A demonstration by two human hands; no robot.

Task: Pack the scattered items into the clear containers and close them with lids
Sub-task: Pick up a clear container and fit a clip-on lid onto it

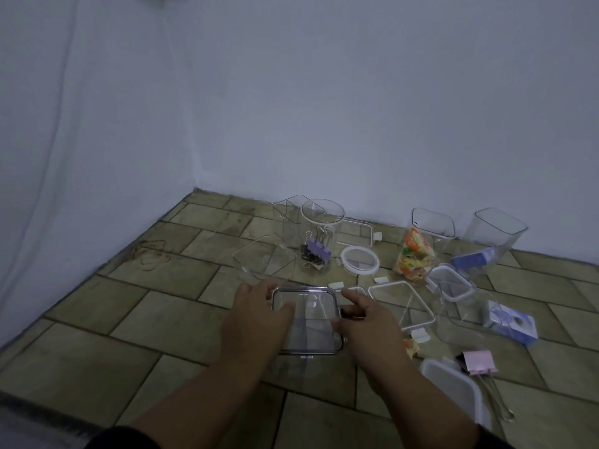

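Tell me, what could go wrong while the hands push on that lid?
The left hand and right hand press the dark-rimmed lid onto a clear container; if it sits crooked, it might not seal. Loose lids, like the white-rimmed square lid, lie close by and could get bumped. The pink binder clip near the right arm might be forgotten.

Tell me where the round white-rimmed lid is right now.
In the head view, the round white-rimmed lid lies flat on the tiled floor, right of the jar holding binder clips and left of the colourful packet.
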